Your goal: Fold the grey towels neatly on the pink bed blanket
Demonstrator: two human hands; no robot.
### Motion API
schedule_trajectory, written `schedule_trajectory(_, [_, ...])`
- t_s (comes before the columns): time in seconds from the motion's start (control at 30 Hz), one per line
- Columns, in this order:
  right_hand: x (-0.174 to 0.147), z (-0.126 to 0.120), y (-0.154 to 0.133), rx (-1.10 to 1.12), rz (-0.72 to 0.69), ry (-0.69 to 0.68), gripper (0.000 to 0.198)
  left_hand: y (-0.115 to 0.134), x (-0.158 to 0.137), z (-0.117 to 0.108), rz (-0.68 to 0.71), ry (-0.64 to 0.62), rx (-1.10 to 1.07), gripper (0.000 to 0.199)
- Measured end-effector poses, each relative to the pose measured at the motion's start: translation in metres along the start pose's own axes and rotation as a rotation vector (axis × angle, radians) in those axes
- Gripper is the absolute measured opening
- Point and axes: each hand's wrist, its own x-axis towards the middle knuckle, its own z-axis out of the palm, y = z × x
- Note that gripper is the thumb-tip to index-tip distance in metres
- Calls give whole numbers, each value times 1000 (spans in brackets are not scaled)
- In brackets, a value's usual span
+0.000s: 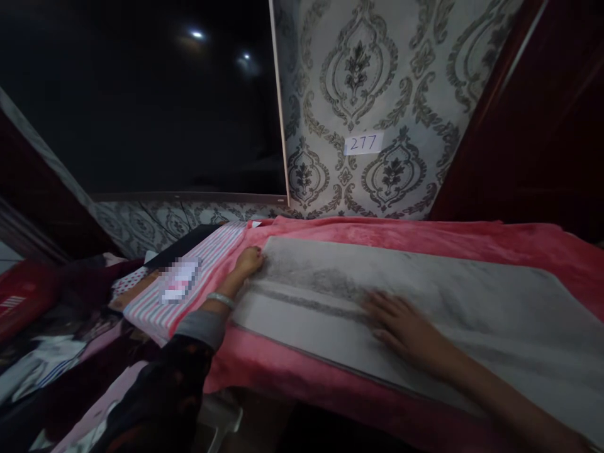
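A long grey cloth (325, 333) with a soft, streaky nap lies flat on a pink blanket (274, 358). Darker brushed bands run along its length. My left hand (248, 261) is at the cloth's far left corner, its fingers curled closed on the edge; the fingertips are partly hidden. Over the middle of the cloth, my right hand (401, 327) lies palm down with its fingers stretched out. Motion blurs this hand, and it appears to touch the surface.
To the left lies a striped cloth (155, 308) with a blurred-out item on it. Piled clothes (51, 365) fill the lower left. A large dark screen (141, 100) hangs behind, beside a patterned wall with a paper label (363, 143) reading 277. A dark red panel (533, 145) stands at right.
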Motion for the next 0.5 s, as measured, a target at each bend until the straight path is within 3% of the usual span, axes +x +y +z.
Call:
schedule_trajectory(0.13, [56,-8,-58,124,-221,-64,56,14,36,5,-55,-13,-20,34])
schedule_trajectory(0.23, [82,-1,-84,216,-350,-136,62,21,54,15,-76,-11,-35,31])
schedule_trajectory(0.33, [91,9,-92,293,-413,-204,63,24,70,22,-61,30,-77,39])
schedule_trajectory(0.5, [87,15,-91,358,-393,-225,60,25,100,29,31,53,-193,46])
